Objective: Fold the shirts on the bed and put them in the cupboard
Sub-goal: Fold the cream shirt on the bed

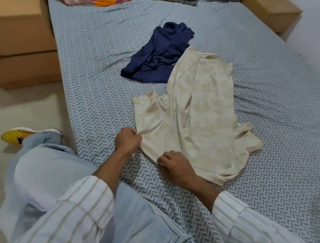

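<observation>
A cream shirt (199,111) lies crumpled and partly spread on the bed (86,69), which has a blue-and-white herringbone sheet. My left hand (128,139) pinches the shirt's near left edge. Along its near hem, my right hand (174,164) grips the cloth with curled fingers. A dark blue shirt (159,55) lies bunched just beyond the cream one, touching its upper part. No cupboard is in view.
Cardboard boxes (26,43) stand stacked along the bed's left side, and another box (273,12) sits at the far right corner. Colourful cloth (103,2) shows at the bed's far end. My knee in light jeans (52,156) rests at the bed's near left edge.
</observation>
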